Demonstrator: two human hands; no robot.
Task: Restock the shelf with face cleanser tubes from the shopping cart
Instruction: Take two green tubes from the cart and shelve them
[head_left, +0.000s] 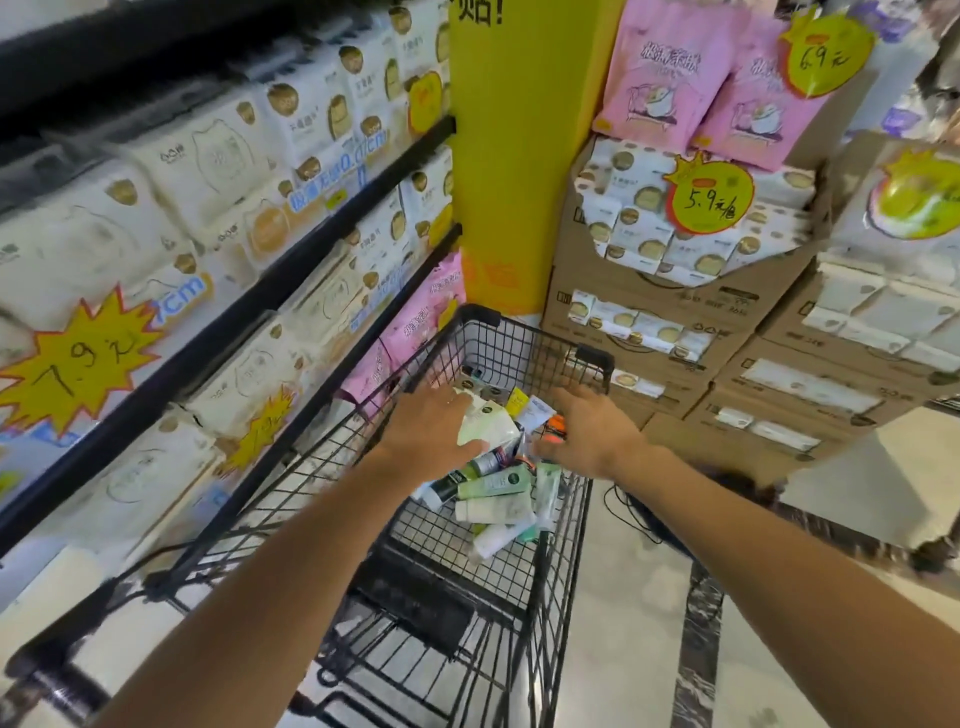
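Over the cart (470, 325) both hands reach into the heap of tubes (496, 488). The left hand (431, 428) grips a pale tube (485, 423), its long axis pointing away from the person. The right hand (592, 428) hovers just beside, fingers spread and holding nothing; the shelf (218, 322) is at left.

Both hands in cart (470, 332), left hand (431, 431) gripping pale tube (485, 423)

"7.9" shelf tag (78, 358); "5.9" carton tag (709, 197)
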